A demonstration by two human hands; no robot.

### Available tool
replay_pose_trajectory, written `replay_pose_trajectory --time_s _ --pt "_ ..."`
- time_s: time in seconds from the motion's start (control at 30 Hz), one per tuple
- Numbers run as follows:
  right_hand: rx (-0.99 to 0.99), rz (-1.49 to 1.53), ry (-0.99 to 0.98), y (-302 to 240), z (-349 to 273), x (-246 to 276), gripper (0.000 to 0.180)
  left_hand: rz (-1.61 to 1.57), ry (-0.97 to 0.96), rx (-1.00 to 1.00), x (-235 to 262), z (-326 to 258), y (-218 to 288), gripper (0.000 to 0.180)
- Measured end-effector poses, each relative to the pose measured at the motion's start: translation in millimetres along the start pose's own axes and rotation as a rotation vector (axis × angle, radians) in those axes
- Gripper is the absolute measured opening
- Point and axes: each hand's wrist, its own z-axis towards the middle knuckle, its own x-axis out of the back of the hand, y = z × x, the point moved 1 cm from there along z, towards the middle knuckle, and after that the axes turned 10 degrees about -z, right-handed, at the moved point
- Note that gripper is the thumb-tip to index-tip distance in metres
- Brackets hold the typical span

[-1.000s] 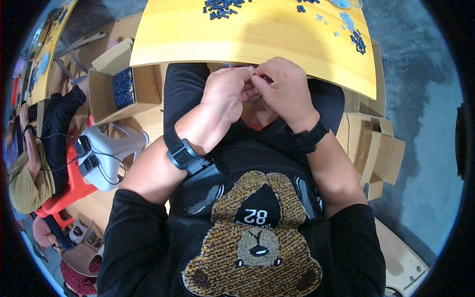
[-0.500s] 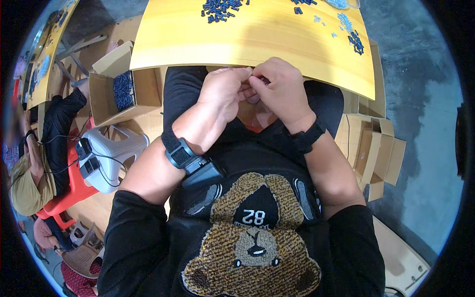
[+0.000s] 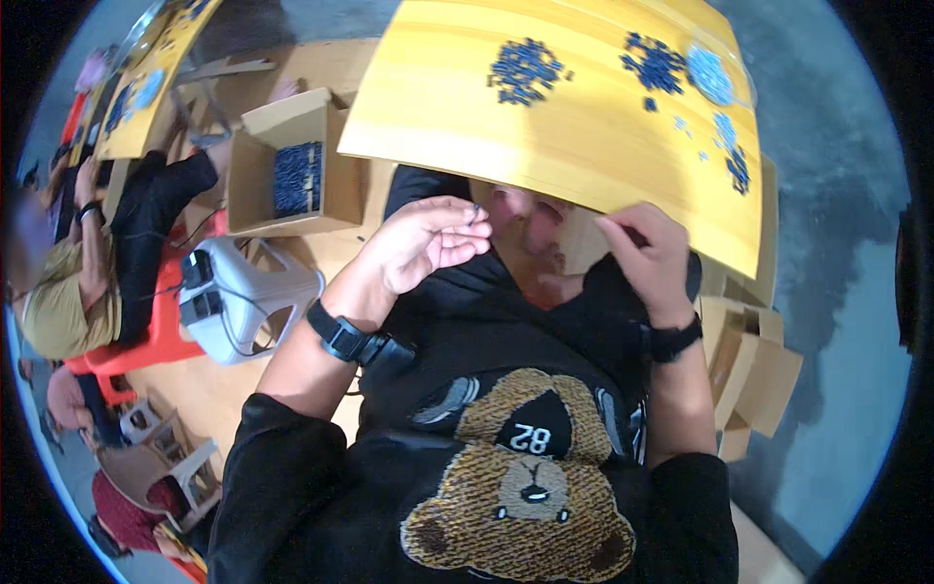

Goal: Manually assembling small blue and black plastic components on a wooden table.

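My left hand [image 3: 436,241] is raised over my lap, short of the table edge. Its fingertips pinch a small dark piece [image 3: 475,211], too small to make out in detail. Apart from it, at the table's near edge, my right hand [image 3: 650,258] has curled fingers with thumb and index close together; whatever is between them is hidden. On the yellow table [image 3: 438,117] lie a pile of small dark blue parts [image 3: 525,71] and a second dark pile [image 3: 654,63]. A clear round container [image 3: 747,88] holds light blue pieces [image 3: 710,76].
Small light blue pieces [image 3: 725,129] and more dark parts [image 3: 736,170] lie near the table's right edge. Left stands an open cardboard box [image 3: 251,185] of dark parts, then a white stool [image 3: 258,302] with cables. Another person [image 3: 73,292] sits further left. Cardboard boxes [image 3: 764,375] stand right.
My hands were together at the table edge and have moved apart, the right one going right. The view has shifted, so more of the tabletop shows.
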Motion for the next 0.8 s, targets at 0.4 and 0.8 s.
replay_pose_trajectory --time_s 0.4,0.8 --pt "-0.112 0.040 -0.030 -2 25 -35 0.011 -0.466 0.626 -0.657 218 -72 121 0.019" --pt "-0.138 -0.028 0.020 2 22 -31 0.012 0.137 0.377 -1.051 10 4 110 0.017"
